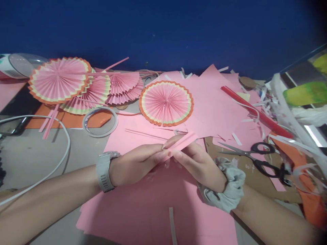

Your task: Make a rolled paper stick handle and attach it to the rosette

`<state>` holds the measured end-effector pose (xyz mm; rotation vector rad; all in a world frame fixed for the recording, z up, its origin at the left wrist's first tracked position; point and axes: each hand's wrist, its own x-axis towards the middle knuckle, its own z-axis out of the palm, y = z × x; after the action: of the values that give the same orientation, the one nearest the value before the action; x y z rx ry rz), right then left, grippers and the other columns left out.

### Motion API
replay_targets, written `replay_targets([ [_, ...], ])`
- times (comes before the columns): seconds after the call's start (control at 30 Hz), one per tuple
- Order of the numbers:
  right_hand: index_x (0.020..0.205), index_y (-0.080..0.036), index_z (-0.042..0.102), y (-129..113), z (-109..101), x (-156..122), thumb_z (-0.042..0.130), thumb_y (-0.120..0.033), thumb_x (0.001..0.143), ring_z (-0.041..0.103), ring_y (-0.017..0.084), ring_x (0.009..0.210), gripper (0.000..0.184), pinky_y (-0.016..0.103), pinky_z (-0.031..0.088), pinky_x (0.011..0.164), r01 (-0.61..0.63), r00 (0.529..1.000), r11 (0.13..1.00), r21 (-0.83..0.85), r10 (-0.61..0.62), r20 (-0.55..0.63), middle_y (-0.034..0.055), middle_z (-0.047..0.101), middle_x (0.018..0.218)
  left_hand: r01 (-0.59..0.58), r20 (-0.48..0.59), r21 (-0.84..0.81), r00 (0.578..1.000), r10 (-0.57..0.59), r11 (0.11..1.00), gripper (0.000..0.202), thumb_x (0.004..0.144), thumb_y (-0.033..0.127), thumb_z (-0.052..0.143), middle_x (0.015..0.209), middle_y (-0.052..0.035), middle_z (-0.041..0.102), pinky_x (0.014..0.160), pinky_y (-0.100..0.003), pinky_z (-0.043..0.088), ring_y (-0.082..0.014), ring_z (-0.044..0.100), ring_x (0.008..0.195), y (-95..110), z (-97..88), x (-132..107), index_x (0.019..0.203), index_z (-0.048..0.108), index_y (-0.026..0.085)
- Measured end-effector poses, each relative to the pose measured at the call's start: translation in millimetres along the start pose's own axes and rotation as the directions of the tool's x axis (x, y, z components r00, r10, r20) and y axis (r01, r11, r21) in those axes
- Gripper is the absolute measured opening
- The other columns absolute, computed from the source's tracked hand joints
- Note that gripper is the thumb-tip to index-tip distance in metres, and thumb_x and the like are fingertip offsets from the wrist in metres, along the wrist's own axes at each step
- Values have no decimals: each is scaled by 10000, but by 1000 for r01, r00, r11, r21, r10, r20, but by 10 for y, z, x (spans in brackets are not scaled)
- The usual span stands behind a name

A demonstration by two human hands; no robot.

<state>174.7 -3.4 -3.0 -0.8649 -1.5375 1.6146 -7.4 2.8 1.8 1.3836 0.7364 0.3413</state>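
Observation:
Both hands meet over a spread of pink paper sheets [158, 204]. Pinched between them is a narrow folded pink paper strip [184, 142], slanting up to the right. My left hand [140, 160], with a watch at the wrist, is closed on the strip's lower end. Thumb and fingers of my right hand [196, 156] grip it further along; a grey scrunchie circles that wrist. Just beyond the hands lies a round pleated paper fan [166, 103], pink with a cream and orange rim. Thin pink strips [143, 133] rest before it, partly hidden by my hands.
More pleated fans [58, 80] overlap at the back left, near a roll of tape [100, 121]. A white cable [66, 136] loops on the left. Black-handled scissors [255, 154] lie on cardboard [245, 185] at right, with a red rod [255, 112] and paper scraps behind.

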Motion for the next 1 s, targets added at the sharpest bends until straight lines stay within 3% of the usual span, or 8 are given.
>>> replay_targets([
  [0.07, 968, -184, 552, -1, -7, 2, 460, -226, 922, 511, 71, 614, 112, 191, 413, 546, -2, 1000, 1000, -13, 2, 29, -5, 573, 750, -28, -27, 54, 999, 30, 998, 329, 975, 343, 274, 641, 41, 441, 568, -198, 381, -73, 429, 563, 5, -6, -1, 782, 475, 168],
  [0.2, 932, -195, 562, 1, -17, -3, 452, -293, 926, 464, 68, 554, 147, 191, 397, 523, -65, 998, 997, -49, 64, -21, -36, 499, 644, -149, -51, 203, 985, 162, 968, 215, 957, 293, 357, 895, -20, 552, 776, -234, 401, -119, 512, 844, -1, 20, -5, 927, 516, 152],
  [0.37, 748, -181, 536, 3, -2, 5, 434, -328, 930, 449, 75, 509, 255, 211, 406, 526, -101, 994, 994, -36, 100, -40, -52, 448, 528, -115, -127, 321, 978, 163, 940, 262, 970, 266, 302, 839, -30, 571, 726, -244, 408, -121, 524, 771, -65, 63, -4, 888, 516, 138],
  [0.6, 749, -178, 532, 3, 22, 11, 458, -285, 922, 531, 98, 550, 217, 244, 471, 596, -99, 993, 994, 41, 101, -63, -48, 497, 502, -132, -83, 326, 982, 168, 936, 289, 972, 234, 280, 875, -41, 590, 773, -251, 405, -124, 529, 806, -97, 49, 2, 914, 542, 128],
  [0.8, 792, -170, 532, -26, 21, 32, 529, -325, 879, 538, 90, 447, 178, 227, 470, 472, -140, 973, 989, 56, 147, -175, -48, 549, 527, -82, -62, 181, 994, 95, 980, 335, 976, 280, 276, 753, 18, 545, 624, -197, 375, -84, 447, 640, -16, 2, 27, 798, 535, 163],
  [0.9, 742, -165, 526, -30, 22, 36, 561, -339, 857, 557, 91, 455, 212, 225, 478, 467, -170, 962, 984, 50, 176, -207, -42, 561, 545, -39, -76, 125, 996, 48, 991, 327, 974, 301, 286, 759, 24, 557, 567, -186, 354, -76, 425, 593, 13, 13, 31, 856, 562, 171],
  [1.0, 706, -166, 514, -24, 26, 34, 566, -348, 853, 541, 79, 439, 240, 215, 479, 463, -191, 958, 981, 34, 194, -209, -48, 556, 526, -68, -110, 157, 990, 86, 985, 277, 961, 315, 340, 812, 10, 586, 574, -187, 358, -80, 449, 615, 19, 46, 25, 932, 576, 173],
])
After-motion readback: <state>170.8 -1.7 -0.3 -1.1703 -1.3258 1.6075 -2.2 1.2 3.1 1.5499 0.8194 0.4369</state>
